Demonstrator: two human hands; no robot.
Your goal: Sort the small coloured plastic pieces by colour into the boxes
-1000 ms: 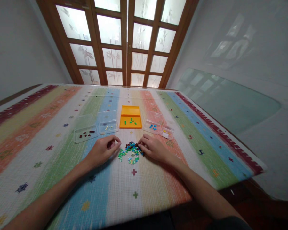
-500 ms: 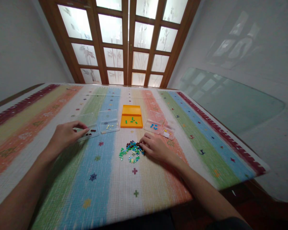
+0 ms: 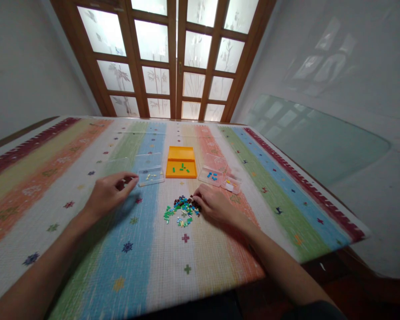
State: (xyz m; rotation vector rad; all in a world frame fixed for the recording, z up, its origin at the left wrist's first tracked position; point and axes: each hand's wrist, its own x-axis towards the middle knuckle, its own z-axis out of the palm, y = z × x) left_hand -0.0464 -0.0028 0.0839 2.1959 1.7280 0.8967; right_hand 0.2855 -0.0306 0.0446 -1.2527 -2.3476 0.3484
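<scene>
Left hand, fingertips nearly meeting, contents indiscernible, is near 1 clear box while right hand, grip uncertain, meets the brick pile, where sideways nudging could scatter pieces.

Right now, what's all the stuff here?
Tablecloth: one, striped, underneath
Piece pile: one, multicoloured, front middle
Orange box: one, orange, centre
Green pieces: several, green, orange box
Clear boxes: at least three, colourless, flanking centre
Cream pieces: several, cream, box left of centre
Blue pieces: several, blue, box right of centre
Bits: few, yellow and white, rightmost box
Doors: two, brown, back
Walls: two, whitish, sides
Panel: one, pale green, right wall
Left hand: one, bare, by cream pieces
Right hand: one, bare, at pile
</scene>
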